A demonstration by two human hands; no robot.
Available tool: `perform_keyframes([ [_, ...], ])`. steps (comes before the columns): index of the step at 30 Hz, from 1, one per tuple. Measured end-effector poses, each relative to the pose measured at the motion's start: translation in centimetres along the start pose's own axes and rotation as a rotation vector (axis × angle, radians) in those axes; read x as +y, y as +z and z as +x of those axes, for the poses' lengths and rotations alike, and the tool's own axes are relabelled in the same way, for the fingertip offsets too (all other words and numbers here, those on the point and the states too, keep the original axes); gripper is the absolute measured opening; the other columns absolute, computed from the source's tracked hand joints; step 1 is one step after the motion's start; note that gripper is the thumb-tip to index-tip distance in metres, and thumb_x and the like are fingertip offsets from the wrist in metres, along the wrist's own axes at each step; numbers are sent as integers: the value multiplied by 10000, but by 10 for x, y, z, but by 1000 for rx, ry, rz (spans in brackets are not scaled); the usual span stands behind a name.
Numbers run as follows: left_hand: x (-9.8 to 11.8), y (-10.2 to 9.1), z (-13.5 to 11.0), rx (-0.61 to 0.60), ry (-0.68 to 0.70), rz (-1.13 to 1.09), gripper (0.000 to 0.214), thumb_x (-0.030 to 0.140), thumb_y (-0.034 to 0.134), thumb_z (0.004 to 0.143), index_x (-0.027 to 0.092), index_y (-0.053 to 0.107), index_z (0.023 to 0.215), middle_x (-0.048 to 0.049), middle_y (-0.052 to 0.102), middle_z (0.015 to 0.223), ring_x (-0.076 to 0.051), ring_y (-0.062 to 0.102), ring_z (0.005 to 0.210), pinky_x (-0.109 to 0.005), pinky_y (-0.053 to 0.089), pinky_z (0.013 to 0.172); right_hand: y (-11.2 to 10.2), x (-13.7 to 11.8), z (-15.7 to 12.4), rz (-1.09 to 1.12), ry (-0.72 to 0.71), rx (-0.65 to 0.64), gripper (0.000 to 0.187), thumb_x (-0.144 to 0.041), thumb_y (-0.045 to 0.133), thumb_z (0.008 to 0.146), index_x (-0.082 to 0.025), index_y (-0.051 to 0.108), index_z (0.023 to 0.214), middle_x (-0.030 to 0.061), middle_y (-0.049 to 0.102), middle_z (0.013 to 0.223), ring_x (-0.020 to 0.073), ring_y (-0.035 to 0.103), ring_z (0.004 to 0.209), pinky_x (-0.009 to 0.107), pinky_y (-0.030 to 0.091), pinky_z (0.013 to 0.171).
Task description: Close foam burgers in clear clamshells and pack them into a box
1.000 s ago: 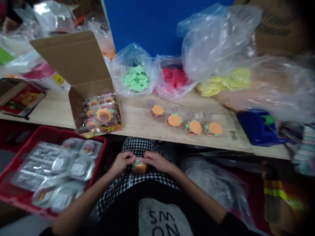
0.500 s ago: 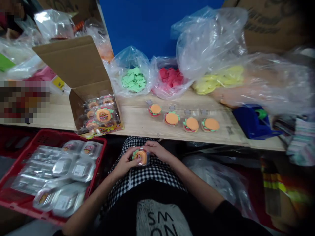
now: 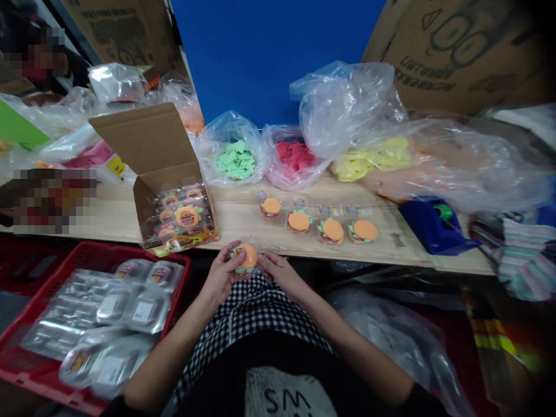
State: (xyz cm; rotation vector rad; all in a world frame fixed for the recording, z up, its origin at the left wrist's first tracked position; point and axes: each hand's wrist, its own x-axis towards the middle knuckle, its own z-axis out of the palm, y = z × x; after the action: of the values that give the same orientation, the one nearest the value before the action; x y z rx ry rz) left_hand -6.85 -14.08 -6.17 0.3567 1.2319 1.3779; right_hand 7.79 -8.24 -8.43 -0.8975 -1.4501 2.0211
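Two bare hands meet at 12 o'clock above the checked lap: the left hand (image 3: 221, 275) clamps a round burger toy (image 3: 247, 258) in a clear plastic shell, while the right hand (image 3: 282, 275) stays apart, its fingertips just touching the shell. Four similar burgers (image 3: 332, 230) lie on the pale wooden table (image 3: 234, 230) at 1 o'clock, before a lumpy green bag (image 3: 232, 153). A cardboard box (image 3: 134, 130) stands at 11 o'clock, and a red plastic crate (image 3: 130, 252) of silvery packets sits at 9 o'clock.
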Motion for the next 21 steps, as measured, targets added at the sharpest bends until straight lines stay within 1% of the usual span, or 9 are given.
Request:
perform_keyframes([
  [3, 2, 8, 0, 1, 28, -9, 460, 221, 684, 646, 229, 504, 1069, -52, 557, 1007, -166, 616, 709, -303, 546, 523, 1, -2, 0, 2, -38, 53, 359, -523, 498, 748, -189, 418, 644, -67, 353, 516, 69, 298, 442, 217, 232, 420],
  [7, 3, 15, -1, 0, 61, -15, 454, 224, 682, 647, 229, 500, 1064, -50, 550, 1001, -163, 612, 712, -300, 542, 528, 2, -1, 1, 31, -69, 89, 351, -518, 500, 749, -197, 405, 646, -70, 344, 520, 73, 298, 447, 218, 233, 419],
  [11, 1, 20, 0, 0, 82, -28, 449, 233, 681, 647, 228, 501, 1058, -44, 549, 974, -148, 603, 697, -291, 538, 535, 2, 3, 4, 62, -91, 144, 342, -488, 557, 719, -200, 394, 636, -80, 332, 500, 70, 277, 430, 219, 209, 411],
  [17, -2, 23, 3, 1, 109, -41, 463, 254, 687, 640, 231, 495, 1060, -40, 535, 978, -150, 597, 723, -277, 530, 543, 0, 5, 10, 227, -134, 184, 323, -434, 603, 695, -194, 407, 602, -82, 338, 475, 69, 284, 431, 216, 232, 431],
  [21, -4, 30, 4, 26, 143, -38, 478, 281, 692, 631, 237, 478, 1056, -34, 530, 996, -153, 589, 747, -290, 524, 577, 0, 6, 14, 207, -144, 210, 316, -445, 582, 706, -196, 413, 611, -76, 338, 488, 76, 295, 441, 218, 246, 437],
])
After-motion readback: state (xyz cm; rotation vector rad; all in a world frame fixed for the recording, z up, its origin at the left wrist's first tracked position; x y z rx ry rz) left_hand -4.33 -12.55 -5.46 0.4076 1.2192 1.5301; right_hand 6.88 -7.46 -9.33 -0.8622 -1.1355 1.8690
